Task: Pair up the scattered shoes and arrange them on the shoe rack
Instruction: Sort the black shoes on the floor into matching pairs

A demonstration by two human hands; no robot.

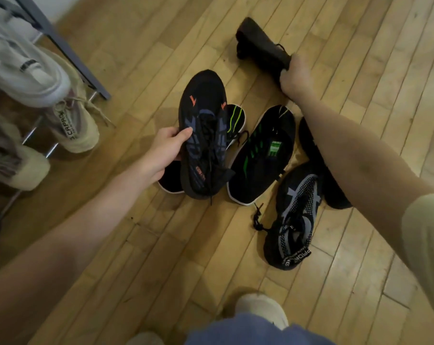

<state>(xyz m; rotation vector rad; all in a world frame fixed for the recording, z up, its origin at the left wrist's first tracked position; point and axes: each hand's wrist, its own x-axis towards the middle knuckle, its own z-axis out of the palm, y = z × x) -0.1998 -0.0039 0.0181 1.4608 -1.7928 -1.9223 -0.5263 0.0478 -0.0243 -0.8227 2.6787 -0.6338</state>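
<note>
Reading "CAPAD": beige sneaker (71,128) label.

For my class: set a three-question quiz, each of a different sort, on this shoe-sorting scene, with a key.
1. True or false: the left hand holds a shoe with orange marks.
2. What does the right hand grip? A) a beige sneaker B) a dark shoe C) nothing
3. Fill in: the two black shoes lying side by side on the floor have ____ stripes.

Key: 1 true; 2 B; 3 green.
</note>
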